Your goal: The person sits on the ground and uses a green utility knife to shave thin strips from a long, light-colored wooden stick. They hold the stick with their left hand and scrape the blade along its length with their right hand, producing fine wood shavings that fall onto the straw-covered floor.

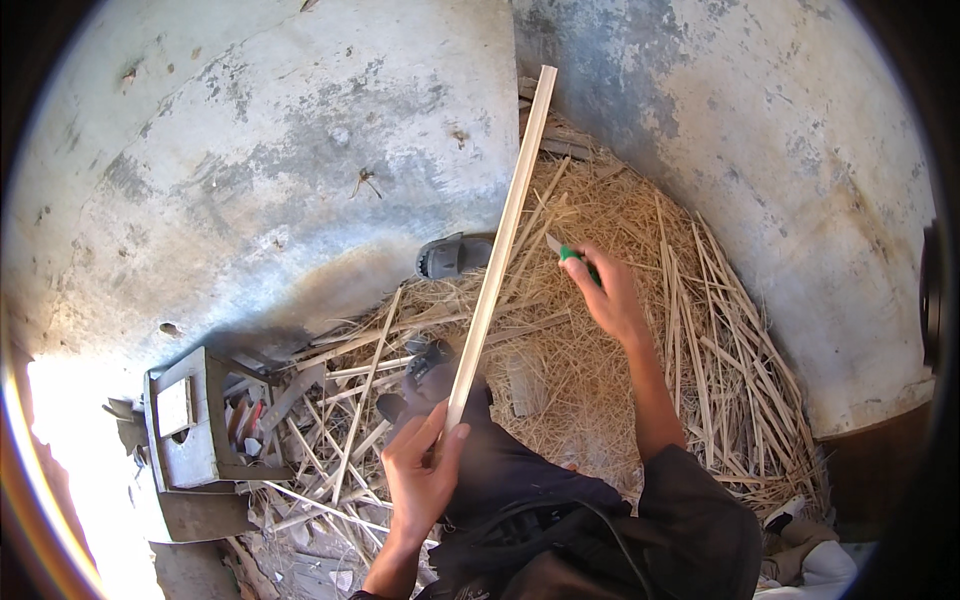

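Observation:
My left hand (pixel 422 470) is closed round the lower end of a long pale strip of split bamboo or wood (pixel 500 250). The strip slants up and away from me, its far end before the wall corner. To the right of it, my right hand (pixel 605 290) grips a small knife (pixel 566 252) by its green handle. Its short blade points up and left toward the strip, with a gap between them. The inner faces of some right-hand fingers are hidden.
Shavings (pixel 590 400) cover the floor around my legs. Several loose strips (pixel 740 370) lean along the right wall, and more lie at lower left. A grey sandal (pixel 453 257) is by the far wall. A worn wooden stool (pixel 205 420) lies on its side at left.

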The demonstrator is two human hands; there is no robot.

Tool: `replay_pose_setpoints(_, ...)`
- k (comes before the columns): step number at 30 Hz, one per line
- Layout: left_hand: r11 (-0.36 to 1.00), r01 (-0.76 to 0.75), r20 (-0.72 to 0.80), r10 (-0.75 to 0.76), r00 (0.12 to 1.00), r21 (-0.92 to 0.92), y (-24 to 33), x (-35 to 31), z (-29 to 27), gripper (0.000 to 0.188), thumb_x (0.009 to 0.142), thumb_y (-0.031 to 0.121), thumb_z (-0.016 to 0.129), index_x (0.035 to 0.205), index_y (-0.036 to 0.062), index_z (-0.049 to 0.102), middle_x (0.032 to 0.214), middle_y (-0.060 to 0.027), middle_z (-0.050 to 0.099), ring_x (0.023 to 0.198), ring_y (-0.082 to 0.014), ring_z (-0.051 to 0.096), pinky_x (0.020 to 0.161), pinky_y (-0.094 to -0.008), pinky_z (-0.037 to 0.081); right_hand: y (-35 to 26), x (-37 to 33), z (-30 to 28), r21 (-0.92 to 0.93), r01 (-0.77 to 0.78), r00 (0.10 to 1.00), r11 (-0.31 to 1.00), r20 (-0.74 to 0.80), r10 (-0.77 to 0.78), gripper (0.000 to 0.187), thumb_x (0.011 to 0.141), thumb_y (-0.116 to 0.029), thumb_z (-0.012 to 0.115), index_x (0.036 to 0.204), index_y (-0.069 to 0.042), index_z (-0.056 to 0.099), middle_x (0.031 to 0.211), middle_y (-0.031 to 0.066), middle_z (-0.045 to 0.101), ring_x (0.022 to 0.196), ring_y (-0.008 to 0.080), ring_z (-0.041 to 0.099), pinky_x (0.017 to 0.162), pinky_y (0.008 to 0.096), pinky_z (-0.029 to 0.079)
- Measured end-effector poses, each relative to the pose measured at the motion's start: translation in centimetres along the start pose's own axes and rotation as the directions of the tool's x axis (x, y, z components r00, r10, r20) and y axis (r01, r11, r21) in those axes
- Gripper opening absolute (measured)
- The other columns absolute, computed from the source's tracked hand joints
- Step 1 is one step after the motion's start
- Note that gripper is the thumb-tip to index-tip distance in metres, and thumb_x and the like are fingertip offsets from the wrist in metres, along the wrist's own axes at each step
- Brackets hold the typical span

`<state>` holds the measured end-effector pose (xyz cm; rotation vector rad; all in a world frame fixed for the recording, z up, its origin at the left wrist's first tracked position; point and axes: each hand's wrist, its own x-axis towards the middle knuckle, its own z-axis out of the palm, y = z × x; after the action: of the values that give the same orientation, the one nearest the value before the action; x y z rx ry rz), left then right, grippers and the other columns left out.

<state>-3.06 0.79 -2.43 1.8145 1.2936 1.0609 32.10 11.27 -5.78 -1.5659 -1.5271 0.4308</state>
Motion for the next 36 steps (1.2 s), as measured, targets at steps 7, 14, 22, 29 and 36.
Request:
replay_pose_setpoints(7,0.999,0.012,0.033,-0.011,0.999,-0.032,1.4,1.4,1.0,0.038,0.098,0.004,0.08,0.134,-0.0062,0.074,0.081,-0.0022,0.058,0.064,-0.0077,0.052,0.056,-0.0262,0.04,-5.0,-3.9,2.8,0.272,0.324,0.946,0.906,-0.103,-0.308,0.03,0.104,-0.033,0.074,0.109,-0.003,0.071,0.087,0.0075,0.071,0.074,0.018,0.069,0.066,0.0337,0.055)
replay_pose_setpoints(14,0.993,-0.034,0.042,0.039,0.998,-0.11,3.4,2.5,1.1,0.043,0.096,0.004,0.08,0.138,0.0017,0.074,0.076,-0.0023,0.054,0.067,-0.0092,0.045,0.06,-0.0287,0.037,-6.7,-5.6,4.8,0.204,0.486,0.874,0.85,-0.107,-0.474,0.041,0.097,-0.044,0.082,0.105,-0.005,0.072,0.082,0.0068,0.072,0.068,0.0237,0.073,0.06,0.0353,0.056)
replay_pose_setpoints(22,0.991,-0.026,0.028,0.03,0.999,-0.128,4.4,3.1,1.1,0.043,0.097,0.004,0.079,0.139,0.0029,0.074,0.074,-0.0023,0.055,0.067,-0.0106,0.047,0.062,-0.0294,0.039,-7.7,-5.8,5.4,0.122,0.614,0.788,0.78,-0.154,-0.596,0.04,0.098,-0.046,0.08,0.102,-0.007,0.073,0.08,0.0042,0.072,0.066,0.0236,0.072,0.055,0.0355,0.053)
replay_pose_setpoints(29,0.988,-0.073,0.017,0.076,0.997,-0.133,3.9,3.0,1.3,0.041,0.097,0.004,0.079,0.137,0.002,0.075,0.076,-0.0031,0.058,0.067,-0.0111,0.048,0.062,-0.0295,0.04,-8.2,-5.7,5.1,0.064,0.64,0.76,0.766,-0.194,-0.62,0.039,0.097,-0.046,0.081,0.098,-0.007,0.075,0.078,0.0033,0.074,0.062,0.0224,0.072,0.055,0.0349,0.053)
replay_pose_setpoints(36,0.99,-0.05,0.008,0.052,0.999,-0.131,4.5,2.5,1.4,0.039,0.097,0.001,0.079,0.135,-0.0009,0.075,0.075,-0.0027,0.054,0.066,-0.0103,0.046,0.059,-0.0288,0.038,-8.5,-5.7,4.6,0.0,0.654,0.738,0.756,-0.221,-0.638,0.038,0.094,-0.046,0.084,0.098,-0.008,0.076,0.078,0.0029,0.075,0.061,0.0221,0.071,0.054,0.0339,0.052)
